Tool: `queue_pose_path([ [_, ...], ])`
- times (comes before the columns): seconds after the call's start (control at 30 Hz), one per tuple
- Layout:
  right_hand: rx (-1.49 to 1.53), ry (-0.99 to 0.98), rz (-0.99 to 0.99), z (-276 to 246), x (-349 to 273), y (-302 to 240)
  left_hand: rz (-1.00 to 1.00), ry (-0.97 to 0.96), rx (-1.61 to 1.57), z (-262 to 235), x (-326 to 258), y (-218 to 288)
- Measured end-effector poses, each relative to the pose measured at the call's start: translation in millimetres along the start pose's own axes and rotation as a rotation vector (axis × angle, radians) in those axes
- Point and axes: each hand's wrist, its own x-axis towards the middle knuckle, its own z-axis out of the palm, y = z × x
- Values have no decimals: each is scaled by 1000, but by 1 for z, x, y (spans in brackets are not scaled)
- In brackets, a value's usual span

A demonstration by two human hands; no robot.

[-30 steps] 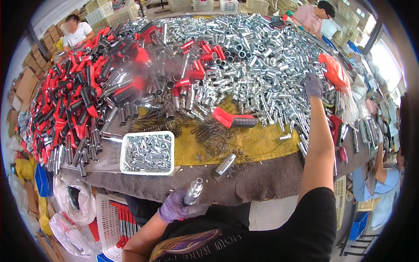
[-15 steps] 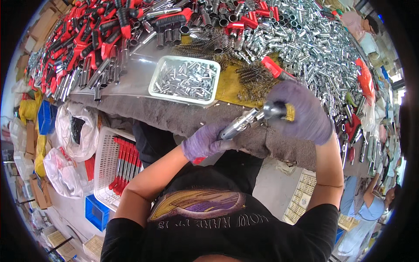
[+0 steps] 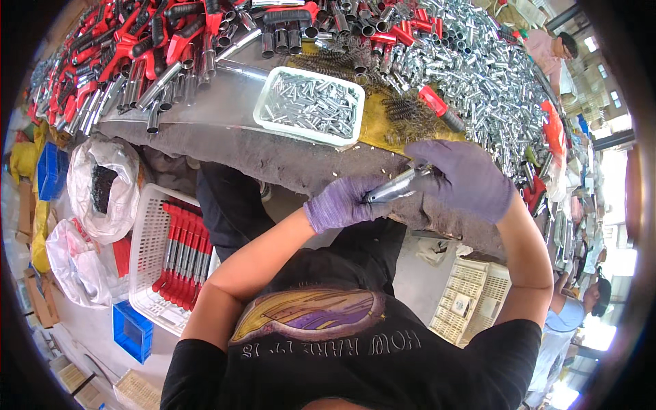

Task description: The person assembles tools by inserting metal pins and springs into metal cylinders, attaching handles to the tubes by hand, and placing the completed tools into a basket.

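My left hand [image 3: 338, 203], in a purple glove, grips the lower end of a silver metal tube [image 3: 393, 187] just in front of the table edge. My right hand [image 3: 463, 179], also gloved, closes over the tube's upper end. What the right fingers pinch there is hidden. Both hands are held close to my chest, below a white tray [image 3: 268, 102] filled with small silver pins. Black coil springs [image 3: 410, 116] lie on a yellow cloth [image 3: 374, 126] just above my right hand.
The table [image 3: 225, 137] carries heaps of silver tubes [image 3: 478, 68] and red-and-black handled parts [image 3: 143, 34]. A white basket [image 3: 147, 246] of red handles, plastic bags [image 3: 102, 184] and a blue bin [image 3: 133, 331] sit on the floor at left. Other people work at right.
My right hand came back from the far tube pile and joined my left hand on the tube. The view tilted down toward my chest and the table edge.
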Motion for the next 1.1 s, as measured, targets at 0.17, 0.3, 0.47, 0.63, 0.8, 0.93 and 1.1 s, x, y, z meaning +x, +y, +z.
queue_pose_path([
  [0.17, 160, 87, -92, 9, -15, -5, 49, 36, 151, 1, -1, -3],
  [0.3, 32, 0, 297, -2, -12, -24, 89, 62, 262, 0, -2, -9],
  [0.47, 116, 297, -356, 26, -18, 7, 74, 50, 212, -1, -2, -6],
  [0.63, 274, 122, 81, 11, -20, -16, 51, -9, 198, -6, -3, -8],
  [0.8, 88, 343, -333, 35, -11, 5, 65, 6, 170, -3, -4, -9],
  [0.93, 149, 263, -19, 46, -7, -7, 35, 26, 241, -2, -5, -5],
  [1.1, 49, 292, 52, 53, -7, -12, 214, 130, 425, 1, -7, -12],
])
